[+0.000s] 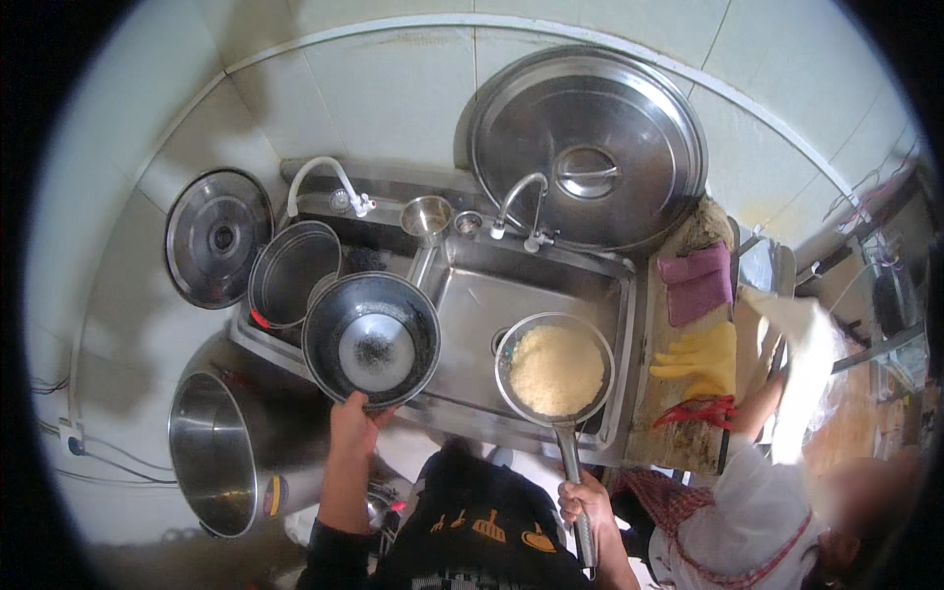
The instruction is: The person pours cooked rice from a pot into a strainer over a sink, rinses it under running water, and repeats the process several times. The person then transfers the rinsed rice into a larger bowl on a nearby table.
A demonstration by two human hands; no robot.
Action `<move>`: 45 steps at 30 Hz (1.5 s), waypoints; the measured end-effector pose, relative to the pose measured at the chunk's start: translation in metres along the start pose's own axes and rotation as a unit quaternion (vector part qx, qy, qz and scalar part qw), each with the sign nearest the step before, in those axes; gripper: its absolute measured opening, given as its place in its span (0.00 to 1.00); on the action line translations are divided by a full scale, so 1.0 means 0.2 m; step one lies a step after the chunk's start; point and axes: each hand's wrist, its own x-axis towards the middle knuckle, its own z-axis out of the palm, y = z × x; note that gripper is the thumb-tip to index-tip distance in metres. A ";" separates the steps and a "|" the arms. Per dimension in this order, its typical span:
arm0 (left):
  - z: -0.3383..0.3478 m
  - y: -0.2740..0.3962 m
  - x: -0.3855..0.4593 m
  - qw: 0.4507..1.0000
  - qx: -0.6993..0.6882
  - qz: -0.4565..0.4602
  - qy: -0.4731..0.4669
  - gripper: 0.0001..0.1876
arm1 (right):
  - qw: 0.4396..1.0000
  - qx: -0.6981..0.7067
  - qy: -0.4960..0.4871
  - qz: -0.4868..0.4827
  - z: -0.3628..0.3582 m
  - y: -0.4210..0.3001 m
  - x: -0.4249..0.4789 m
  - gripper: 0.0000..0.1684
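My left hand [355,429] grips the near rim of a round metal bowl [376,354], tipped so that its inside faces me. Dark specks and some wetness show on the bowl's bottom. In my right hand [585,500] is the long metal handle of a round strainer [611,376]. Pale yellow, grainy food [557,369] fills most of this strainer, which is held over the right basin of a stainless steel sink [487,295]. The bowl is over the sink's left part, hiding some of the divider.
Beside the bowl stands a deep metal pot [291,276]. Two faucets [523,193] and a small steel bowl [426,216] line the sink's back. A large lid [590,133] leans on the wall. Yellow rubber gloves [697,358] lie right; a co-worker [737,501] stands close by. A tall steel pot [214,453] is left.
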 end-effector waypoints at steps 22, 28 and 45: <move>0.17 -0.19 0.20 0.988 0.127 -0.030 -0.080 0.24 | 0.999 -0.002 0.040 -0.029 -0.01 0.06 -0.08 0.33; 0.36 -0.46 0.40 0.980 0.171 -0.075 -0.067 0.30 | 0.998 0.010 -0.003 -0.058 0.02 0.05 -0.12 0.32; 0.31 -0.86 0.70 0.824 0.558 0.093 0.015 0.34 | 0.995 -0.096 0.017 -0.004 0.06 -0.04 0.37 0.37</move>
